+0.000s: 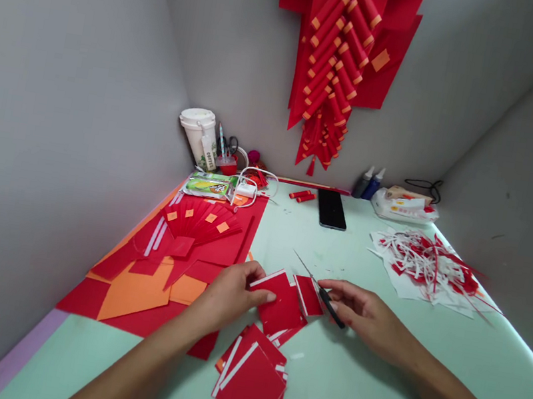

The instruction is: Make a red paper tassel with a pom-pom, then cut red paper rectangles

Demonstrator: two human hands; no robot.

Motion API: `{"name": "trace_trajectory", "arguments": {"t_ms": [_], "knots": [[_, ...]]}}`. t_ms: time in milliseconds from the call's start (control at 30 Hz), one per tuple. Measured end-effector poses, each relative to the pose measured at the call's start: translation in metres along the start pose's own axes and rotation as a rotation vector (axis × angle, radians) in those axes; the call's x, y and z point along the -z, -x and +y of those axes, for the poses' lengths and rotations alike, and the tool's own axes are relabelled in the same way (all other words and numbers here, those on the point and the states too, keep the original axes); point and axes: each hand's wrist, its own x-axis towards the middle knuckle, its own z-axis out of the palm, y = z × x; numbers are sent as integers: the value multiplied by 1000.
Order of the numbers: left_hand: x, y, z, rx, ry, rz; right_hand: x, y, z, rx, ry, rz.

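My left hand (231, 292) pinches a red paper square (281, 299) with a white tape strip along its edge, held just above the pale green table (367, 391). My right hand (362, 312) rests beside it with its fingers curled over a thin black-handled blade tool (318, 288), whose metal tip points away to the upper left. A second red piece (308, 295) lies between the two hands. A stack of similar red squares with white strips (252, 386) sits close to me, below the hands.
Red and orange sheets with a fan of folded red strips (197, 222) cover the left side. A black phone (332, 208), glue bottles (369, 183), a white cup (200, 135) and a pile of paper scraps (428, 265) lie further back. A red firecracker decoration (335, 69) hangs on the wall.
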Motion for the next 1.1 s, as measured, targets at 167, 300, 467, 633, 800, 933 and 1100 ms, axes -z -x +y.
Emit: {"name": "trace_trajectory", "arguments": {"t_ms": [167, 300, 467, 633, 800, 933, 1100], "knots": [[7, 4, 9, 51, 335, -109, -2, -1, 1, -6, -26, -39], [9, 7, 17, 54, 433, -58, -2, -2, 4, -2, -12, -37], [8, 7, 18, 48, 385, -11, -1, -2, 3, 19, -2, -26], [-5, 8, 15, 45, 368, -68, -9, 3, -6, 100, -98, -15], [-20, 16, 22, 93, 390, -169, -23, 9, -9, 153, -255, -83], [-23, 16, 23, 109, 530, -174, -25, 11, -8, 147, -323, -55], [-22, 9, 17, 66, 622, -45, -26, 9, -8, 93, -410, 11]]}}
